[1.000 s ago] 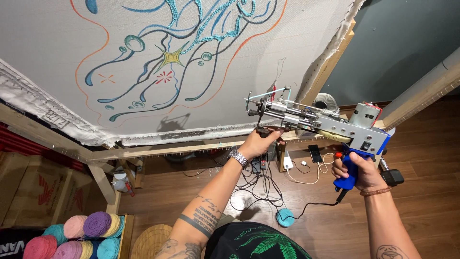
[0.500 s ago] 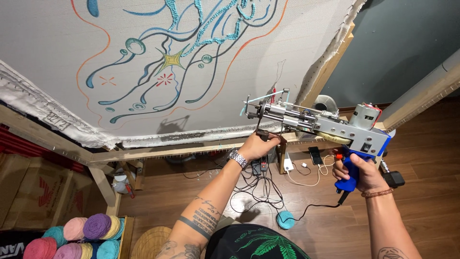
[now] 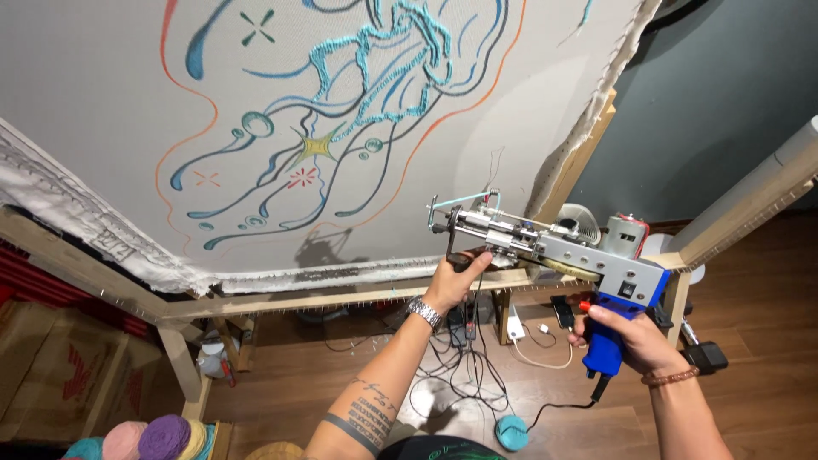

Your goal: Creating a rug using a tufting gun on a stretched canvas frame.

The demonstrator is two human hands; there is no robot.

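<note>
- stretched grey cloth (image 3: 111,128) with blue and orange drawn lines, on a wooden frame (image 3: 341,298);
- yarn balls (image 3: 162,436) bottom left;
- tangled cables (image 3: 464,375) on the wooden floor (image 3: 750,273)

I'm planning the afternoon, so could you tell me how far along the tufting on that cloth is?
Done: turquoise tufted strands near the top. In hand: the tufting gun, right hand on its blue grip, left hand under the front. Left: drawn outlines lower down look unfilled.
</note>
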